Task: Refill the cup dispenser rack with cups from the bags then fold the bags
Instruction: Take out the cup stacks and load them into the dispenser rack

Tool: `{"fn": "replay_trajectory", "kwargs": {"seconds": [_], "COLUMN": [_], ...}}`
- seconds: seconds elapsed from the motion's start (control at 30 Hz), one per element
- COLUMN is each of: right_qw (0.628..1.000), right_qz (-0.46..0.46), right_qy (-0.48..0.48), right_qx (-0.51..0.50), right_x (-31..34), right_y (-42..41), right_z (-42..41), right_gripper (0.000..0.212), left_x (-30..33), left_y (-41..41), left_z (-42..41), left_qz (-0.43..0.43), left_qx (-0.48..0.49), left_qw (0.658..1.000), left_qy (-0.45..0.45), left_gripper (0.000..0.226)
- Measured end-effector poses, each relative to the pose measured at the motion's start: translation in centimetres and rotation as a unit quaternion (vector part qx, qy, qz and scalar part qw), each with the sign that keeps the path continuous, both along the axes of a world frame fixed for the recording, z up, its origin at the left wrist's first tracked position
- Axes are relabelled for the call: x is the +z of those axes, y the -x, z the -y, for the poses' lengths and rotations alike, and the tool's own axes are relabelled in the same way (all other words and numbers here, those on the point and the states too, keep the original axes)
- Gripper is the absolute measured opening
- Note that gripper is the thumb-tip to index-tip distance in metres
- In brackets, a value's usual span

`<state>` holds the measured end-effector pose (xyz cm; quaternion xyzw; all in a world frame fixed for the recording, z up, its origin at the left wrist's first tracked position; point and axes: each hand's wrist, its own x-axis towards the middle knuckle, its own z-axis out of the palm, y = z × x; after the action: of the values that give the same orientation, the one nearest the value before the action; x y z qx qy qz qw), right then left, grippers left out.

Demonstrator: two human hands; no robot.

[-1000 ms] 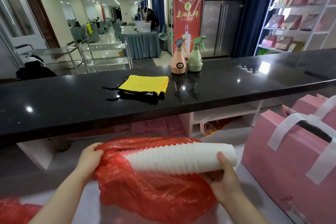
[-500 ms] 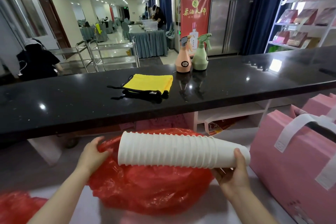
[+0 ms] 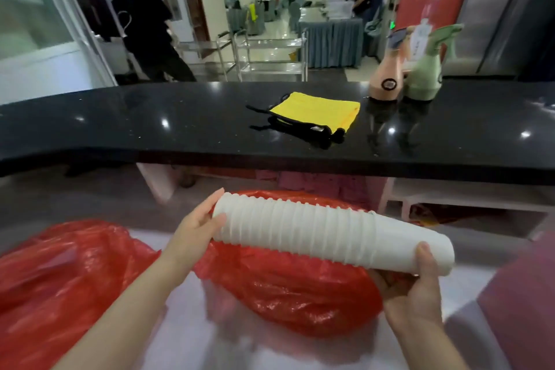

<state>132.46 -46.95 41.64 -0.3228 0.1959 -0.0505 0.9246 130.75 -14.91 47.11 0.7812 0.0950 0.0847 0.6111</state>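
Both your hands carry the cup stack (image 3: 327,234), held sideways above the nearer bag (image 3: 288,291). Your right hand (image 3: 411,288) has its grip curled round the narrow end, thumb on top, the other fingers hidden beneath. Your left hand (image 3: 195,228) caps the wide open end with straight fingers pressed on the rim. You cannot count the cups exactly; their rims blur together. Two red bags show: one under the stack, a second bag (image 3: 60,282) cut off at the left edge. Behind, the black table (image 3: 150,126) holds one yellow cloth (image 3: 318,109) and two spray bottles (image 3: 405,75), blurred. A pink shape (image 3: 522,303) at the right edge is too smeared to name. Between the bags you have an open strip of pale surface (image 3: 180,336).
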Motion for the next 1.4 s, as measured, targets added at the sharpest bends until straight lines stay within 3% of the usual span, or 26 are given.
{"fn": "replay_trajectory", "kwargs": {"seconds": [0.13, 0.27, 0.43, 0.8, 0.93, 1.1, 1.2, 1.3, 1.4], "right_qw": [0.997, 0.990, 0.979, 0.926, 0.891, 0.840, 0.807, 0.777, 0.762], "right_qz": [0.038, 0.058, 0.064, 0.161, 0.193, 0.247, 0.287, 0.341, 0.346], "right_qy": [0.007, -0.003, -0.011, -0.018, -0.014, -0.028, -0.037, -0.049, -0.070], "right_qx": [0.063, 0.128, 0.195, 0.340, 0.411, 0.483, 0.515, 0.527, 0.543], "right_x": [0.1, 0.6, 2.0, 6.3, 8.5, 11.2, 14.2, 17.1, 19.8], "right_y": [-0.7, -1.3, 0.5, 12.6, 20.4, 30.1, 35.3, 40.0, 44.1], "right_z": [-2.2, -5.6, -9.5, -15.7, -18.0, -21.1, -23.7, -26.6, -29.6], "right_gripper": [0.047, 0.033, 0.047, 0.041, 0.060, 0.062, 0.056, 0.027, 0.040], "left_x": [-0.5, -0.5, 0.4, 5.2, 7.0, 8.4, 9.2, 10.4, 11.5], "left_y": [3.4, 7.9, 14.2, 34.4, 45.2, 58.1, 64.4, 68.9, 72.0], "left_z": [-1.8, -3.6, -5.7, -6.2, -5.3, -3.7, -3.6, -4.5, -6.1], "left_qz": [0.014, 0.038, 0.050, 0.107, 0.115, 0.111, 0.106, 0.111, 0.136], "left_qx": [0.036, 0.103, 0.168, 0.298, 0.372, 0.469, 0.542, 0.603, 0.672], "left_qw": [0.999, 0.994, 0.985, 0.948, 0.919, 0.865, 0.818, 0.766, 0.701], "left_qy": [-0.016, -0.001, -0.002, -0.037, -0.066, -0.140, -0.163, -0.194, -0.194], "left_gripper": [0.048, 0.041, 0.046, 0.040, 0.039, 0.045, 0.044, 0.040, 0.043]}}
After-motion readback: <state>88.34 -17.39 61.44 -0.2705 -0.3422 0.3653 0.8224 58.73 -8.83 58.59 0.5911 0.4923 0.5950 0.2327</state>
